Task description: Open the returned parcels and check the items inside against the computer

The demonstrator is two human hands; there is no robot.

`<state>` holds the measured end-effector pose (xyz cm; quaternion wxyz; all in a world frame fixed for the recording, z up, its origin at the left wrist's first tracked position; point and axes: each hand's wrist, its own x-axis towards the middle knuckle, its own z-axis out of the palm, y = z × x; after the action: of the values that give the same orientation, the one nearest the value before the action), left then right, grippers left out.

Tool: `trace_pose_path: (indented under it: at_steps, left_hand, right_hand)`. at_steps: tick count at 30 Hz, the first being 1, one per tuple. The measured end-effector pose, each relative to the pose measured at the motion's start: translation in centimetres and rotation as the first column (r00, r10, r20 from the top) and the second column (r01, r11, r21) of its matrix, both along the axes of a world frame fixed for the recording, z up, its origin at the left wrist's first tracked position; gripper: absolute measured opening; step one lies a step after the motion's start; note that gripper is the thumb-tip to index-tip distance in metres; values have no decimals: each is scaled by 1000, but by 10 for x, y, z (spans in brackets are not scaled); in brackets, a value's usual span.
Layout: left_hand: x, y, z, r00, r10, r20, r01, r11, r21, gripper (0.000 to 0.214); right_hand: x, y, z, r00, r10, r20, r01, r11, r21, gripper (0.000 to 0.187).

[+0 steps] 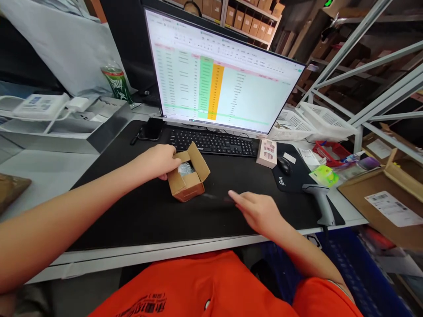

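A small brown cardboard box (187, 190) stands on the black desk mat with its top flaps raised. Inside it shows a clear, shiny plastic wrapping (185, 169); what it covers cannot be made out. My left hand (161, 160) grips the box by its upper left edge, fingers closed there. To the right of the box and apart from it, my right hand (257, 209) is closed, index finger pointing left. From its fingertips a thin dark blade-like tool (218, 197) reaches toward the box, smeared by motion.
Behind the box are a black keyboard (214, 143) and a monitor (224, 75). A pink box (267, 153), a mouse (284, 165) and a barcode scanner (320, 202) lie to the right. A phone (150, 130) and a white organizer (89, 132) are at left.
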<state>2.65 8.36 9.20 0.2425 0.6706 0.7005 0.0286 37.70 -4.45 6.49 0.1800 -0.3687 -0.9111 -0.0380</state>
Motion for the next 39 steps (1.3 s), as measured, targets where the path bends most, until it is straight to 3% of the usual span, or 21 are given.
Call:
trace_pose_path:
  at_steps: [2, 5, 20, 25, 27, 30, 33, 36, 39]
  left_hand:
    - [3, 3, 2, 1000, -13, 19, 13, 1000, 11, 43]
    - [8, 4, 6, 999, -24, 37, 23, 999, 25, 46]
    - [5, -3, 2, 989, -32, 142, 17, 995, 102, 53]
    - [3, -1, -1, 964, -9, 266, -20, 994, 104, 57]
    - [1, -2, -3, 934, 26, 357, -65, 993, 99, 58]
    - [-5, -11, -10, 893, 55, 447, -114, 988, 106, 61]
    - [-13, -26, -22, 829, 61, 556, -176, 972, 156, 63]
    - [-21, -37, -37, 744, 34, 667, -256, 937, 238, 63]
    - [-24, -41, -45, 700, 10, 714, -289, 918, 271, 64]
  right_hand:
    - [-17, -8, -6, 985, 19, 169, -29, 998, 58, 56]
    - [-34, -7, -8, 961, -33, 276, -6, 990, 139, 56]
    - [-65, -2, 8, 901, -164, 401, 91, 976, 197, 47]
    - [-67, -1, 22, 868, -313, 386, 255, 947, 197, 47]
    - [-63, 0, 22, 881, -304, 364, 250, 950, 188, 49]
    - [-48, 1, 12, 938, -221, 268, 187, 971, 145, 50]
    - [-23, 10, -3, 972, -223, 70, 220, 974, 50, 44]
    - [3, 32, -21, 907, -419, -48, 416, 907, -57, 44]
    - [18, 63, -39, 778, -623, 81, 628, 766, -140, 45]
